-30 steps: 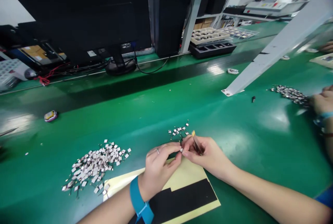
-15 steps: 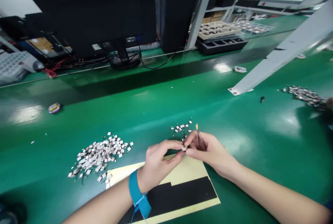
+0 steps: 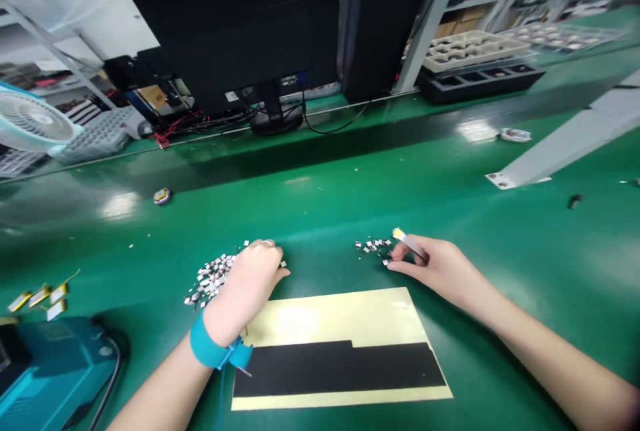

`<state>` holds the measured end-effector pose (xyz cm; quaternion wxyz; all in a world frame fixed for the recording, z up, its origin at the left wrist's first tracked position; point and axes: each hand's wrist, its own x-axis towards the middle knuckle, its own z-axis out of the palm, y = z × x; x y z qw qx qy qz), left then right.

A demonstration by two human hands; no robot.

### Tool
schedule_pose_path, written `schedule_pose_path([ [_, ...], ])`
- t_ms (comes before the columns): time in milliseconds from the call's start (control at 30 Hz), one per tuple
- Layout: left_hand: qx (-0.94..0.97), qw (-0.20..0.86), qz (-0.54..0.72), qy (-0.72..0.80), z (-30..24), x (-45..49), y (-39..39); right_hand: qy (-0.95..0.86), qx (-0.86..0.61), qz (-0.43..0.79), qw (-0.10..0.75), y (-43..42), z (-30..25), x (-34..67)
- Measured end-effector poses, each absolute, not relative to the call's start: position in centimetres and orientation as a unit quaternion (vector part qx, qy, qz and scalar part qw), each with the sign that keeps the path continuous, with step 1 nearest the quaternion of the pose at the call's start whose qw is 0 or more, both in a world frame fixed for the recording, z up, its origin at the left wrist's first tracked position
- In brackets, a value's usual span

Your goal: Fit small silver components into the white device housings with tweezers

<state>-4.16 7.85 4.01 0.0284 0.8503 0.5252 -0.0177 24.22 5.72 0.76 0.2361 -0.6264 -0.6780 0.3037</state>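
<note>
Teal casing of a bench machine [image 3: 50,371] fills the near left corner of the green worktop [image 3: 320,217], with a few yellow pouch cells [image 3: 37,297] lying just beyond it and a white desk fan [image 3: 30,121] further back. The left hand [image 3: 250,277], a blue wrist strap [image 3: 210,344] around its wrist, rests against the right side of a loose pile of small square metal-and-white pieces [image 3: 210,277]. Its fingers [image 3: 267,244] curl down and inward; whether they pinch a piece, I cannot tell. Nearer the onlooker, between the hands, lies a cream sheet [image 3: 330,311] with a black strip [image 3: 330,367] across it, touched by neither hand. Behind it stand a black monitor [image 3: 230,31] and, further right, stacked component trays [image 3: 475,67]. The right hand [image 3: 430,257] holds slim tweezers [image 3: 410,244] with a yellow tip, its fingers [image 3: 403,264] closed narrowly around them, just beside a smaller cluster of the same pieces [image 3: 373,247]. Pieces this small and loose seem to call for slow, light tweezer work, with each one taken from the cluster's edge. The left hand sits so close to its pile that a slide could scatter it. A white metal beam [image 3: 565,144] crosses the far right, well away from both hands.
</note>
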Motion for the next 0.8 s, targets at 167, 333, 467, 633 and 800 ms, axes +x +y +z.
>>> schedule_pose_path([
  [167, 0.838, 0.069, -0.031, 0.541, 3.5, -3.8, 8.3, -0.702, -0.630, 0.275, 0.183, 5.5, 1.0, 24.3],
  [333, 0.848, 0.028, -0.038, 0.527, 4.2, -3.3, 8.3, -0.696, -0.639, 0.284, 0.164, 5.9, 1.2, 25.5],
  [467, 0.842, 0.159, 0.064, 0.511, 4.6, -2.1, 7.8, -0.695, -0.645, 0.276, 0.157, 6.6, 0.9, 26.0],
  [633, 0.780, 0.395, 0.172, 0.453, 3.7, -0.3, 7.0, -0.684, -0.661, 0.242, 0.191, 7.0, 0.3, 26.1],
  [800, 0.648, 0.578, 0.251, 0.427, 2.3, 0.3, 6.8, -0.675, -0.667, 0.229, 0.218, 7.4, -0.3, 26.2],
])
